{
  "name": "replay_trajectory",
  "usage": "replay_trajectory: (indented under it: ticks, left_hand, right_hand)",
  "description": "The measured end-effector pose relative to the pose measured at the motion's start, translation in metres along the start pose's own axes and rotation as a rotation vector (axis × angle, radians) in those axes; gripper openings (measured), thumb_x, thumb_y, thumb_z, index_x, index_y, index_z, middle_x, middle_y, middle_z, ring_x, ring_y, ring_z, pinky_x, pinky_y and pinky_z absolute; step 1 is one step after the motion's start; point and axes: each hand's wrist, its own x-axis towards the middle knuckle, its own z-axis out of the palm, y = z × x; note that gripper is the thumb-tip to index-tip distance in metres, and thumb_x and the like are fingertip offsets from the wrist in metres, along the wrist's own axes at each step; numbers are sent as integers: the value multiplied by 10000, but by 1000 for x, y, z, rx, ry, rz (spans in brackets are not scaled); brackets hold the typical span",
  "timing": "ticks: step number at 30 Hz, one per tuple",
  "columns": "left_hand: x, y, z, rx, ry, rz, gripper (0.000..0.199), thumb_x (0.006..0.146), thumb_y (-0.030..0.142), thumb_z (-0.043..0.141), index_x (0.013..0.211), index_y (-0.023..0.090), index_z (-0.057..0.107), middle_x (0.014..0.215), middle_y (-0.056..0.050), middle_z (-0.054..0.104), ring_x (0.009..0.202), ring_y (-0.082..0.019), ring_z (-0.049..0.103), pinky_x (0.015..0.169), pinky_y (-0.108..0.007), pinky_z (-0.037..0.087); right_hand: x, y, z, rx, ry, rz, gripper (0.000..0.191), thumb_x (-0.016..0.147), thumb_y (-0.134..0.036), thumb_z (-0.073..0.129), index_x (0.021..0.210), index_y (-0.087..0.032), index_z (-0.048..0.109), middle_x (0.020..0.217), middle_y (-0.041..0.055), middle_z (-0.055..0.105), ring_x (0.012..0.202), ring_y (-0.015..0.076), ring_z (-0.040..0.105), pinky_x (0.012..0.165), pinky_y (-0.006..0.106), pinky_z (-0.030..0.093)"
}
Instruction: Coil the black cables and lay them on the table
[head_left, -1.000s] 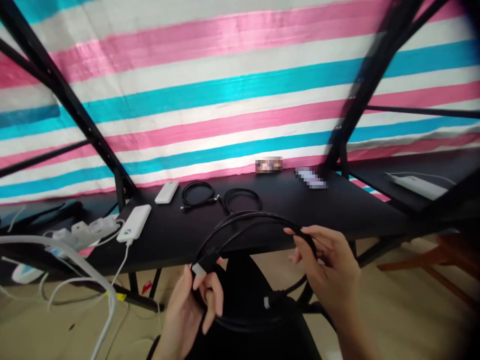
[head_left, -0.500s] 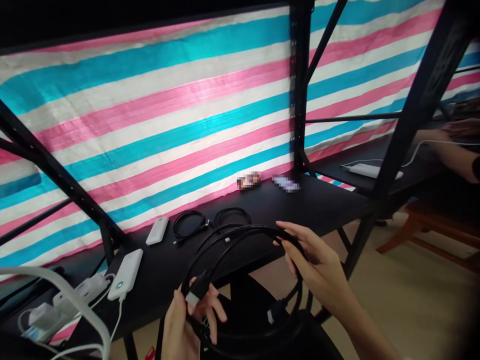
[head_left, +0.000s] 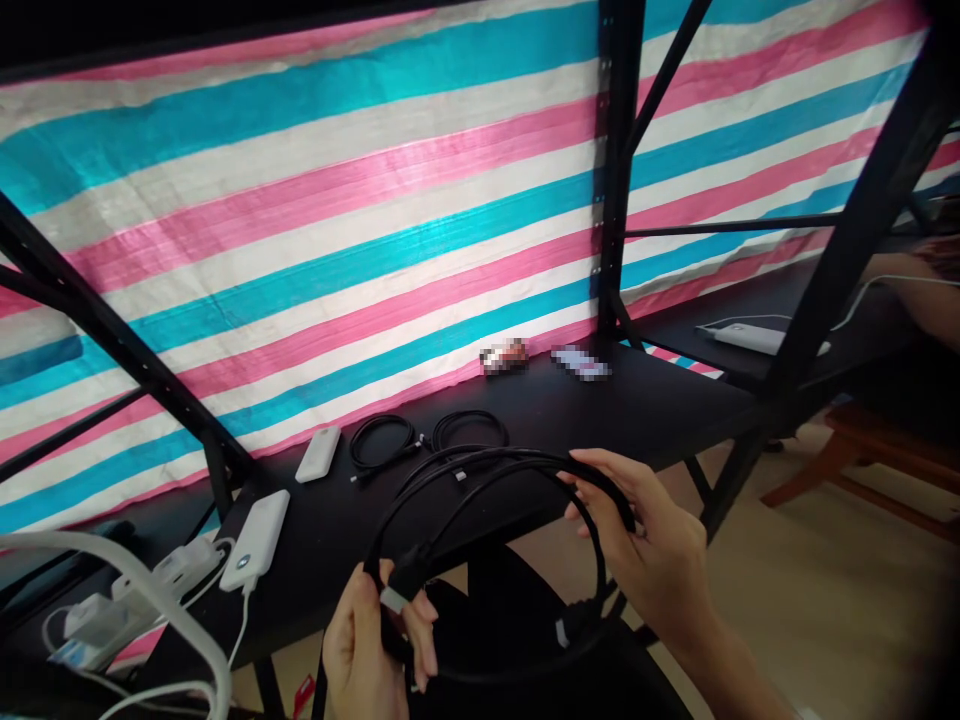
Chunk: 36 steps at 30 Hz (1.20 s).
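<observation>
- Left hand (head_left: 367, 640): fingers curled round the black cable (head_left: 540, 458) at left; hold plug (head_left: 406, 577) clear of loops.
- Black cable: coiled between hands, before desk (head_left: 652, 400); align loops evenly.
- Right hand (head_left: 649, 535): partly closed, pinching coil's upper right; grip lightly.

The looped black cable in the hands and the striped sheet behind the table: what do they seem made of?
Black cable: most likely flexible plastic or rubber, smooth with a faint sheen; it bends in rounded loops. Its plug tip may be metal, given its pale grey look.
Striped sheet: probably plastic tarpaulin, semi-glossy, given its creases and bright highlights; coated fabric is possible.
</observation>
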Motion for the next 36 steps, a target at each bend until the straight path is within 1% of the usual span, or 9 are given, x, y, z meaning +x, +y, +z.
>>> replay_trajectory:
  ticks: [3, 7, 9, 14, 19, 23, 27, 32, 36]
  left_hand:
    - [-2, -1, -7, -11, -61, -28, 426, 738, 592, 649, 710, 167, 633, 559, -24, 676, 276, -99, 498, 233, -163, 352]
    - [-7, -5, -17, -60, -318, -166, 472, 832, 592, 525, 710, 156, 659, 630, -86, 704, 310, -137, 572, 249, -172, 357]
    - [-8, -6, -21, -94, -378, -192, 536, 847, 603, 486, 647, 135, 655, 597, -100, 687, 283, -132, 555, 235, -159, 301]
    - [-5, 1, -25, -58, -187, -157, 534, 848, 576, 516, 594, 117, 617, 528, -75, 652, 246, -64, 465, 249, -126, 226]
    - [-3, 3, -28, -8, -40, -38, 486, 829, 563, 559, 624, 126, 615, 583, -46, 668, 276, -49, 458, 254, -136, 301]
    - [-4, -1, -32, 5, -26, 28, 394, 848, 537, 547, 716, 168, 580, 660, -37, 696, 326, -85, 510, 256, -153, 339]
    - [-2, -2, -35, 89, -31, 71, 395, 867, 520, 522, 671, 178, 534, 723, -46, 700, 372, -101, 537, 286, -184, 383]
    - [3, 4, -38, 319, -29, 188, 405, 873, 535, 501, 667, 191, 562, 533, 6, 586, 454, -128, 541, 456, -214, 463]
    - [10, 14, -39, 541, -147, 343, 409, 927, 457, 426, 664, 190, 590, 640, -20, 592, 588, -145, 550, 568, -219, 460]
  right_hand:
    - [-1, 2, 5, -39, 0, -78, 254, 915, -124, 515, 1106, -276, 588, 843, -18, 665, 550, 70, 619, 499, 160, 543]
    - [1, 5, 14, 43, -18, -110, 281, 923, -87, 457, 1083, -274, 592, 914, 9, 614, 534, 60, 563, 414, 157, 477]
    - [3, 3, 19, 60, -40, -86, 243, 927, -109, 463, 1039, -261, 615, 919, 21, 614, 536, 66, 561, 421, 167, 473]
    - [8, -1, 27, 49, -201, -12, 186, 927, -161, 478, 999, -256, 621, 818, -4, 641, 523, 79, 597, 461, 166, 504]
    - [4, 2, 33, -52, -148, -1, 134, 923, -197, 494, 999, -256, 586, 809, -21, 691, 647, 118, 696, 574, 173, 556]
    - [3, 2, 32, -61, -102, 40, 104, 931, -232, 480, 994, -242, 563, 828, -2, 719, 712, 171, 721, 567, 229, 556]
    - [3, 1, 27, 43, -86, 139, 74, 935, -254, 478, 971, -240, 542, 769, -14, 728, 734, 181, 721, 671, 274, 563]
    - [2, 2, 20, 136, -172, 65, 77, 922, -197, 499, 950, -243, 554, 753, -27, 717, 642, 134, 705, 609, 208, 557]
    - [7, -6, 16, 202, -255, -10, 164, 906, -106, 486, 938, -244, 568, 851, -24, 720, 685, 105, 701, 658, 169, 561]
